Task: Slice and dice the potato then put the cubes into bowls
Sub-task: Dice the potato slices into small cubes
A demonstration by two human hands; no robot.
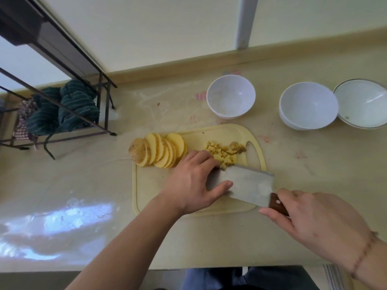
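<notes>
A pale yellow cutting board (150, 185) lies at the centre of the frame on a beige counter (83, 185). On its upper left part a row of potato slices (161, 151) leans together, the skin-covered end piece at the far left. To the right of them, near the board's handle hole, sits a small heap of potato cubes (225, 153). The right hand (310, 218), at lower right, grips the brown wooden handle of a cleaver (247, 183), whose broad blade lies tilted across the board just below the cubes. The left hand (192, 183) rests at the blade's far end, its thumb lying on the flat steel and its fingers curled over the top towards the cubes. Above the board stand three white bowls: one bowl (231, 96) at upper centre, a second bowl (307, 105) to the right, and a rimmed bowl (362, 103) touching it at the right edge. A metal rack (62, 114) holding striped green cloth (69, 107) occupies the upper left.
</notes>
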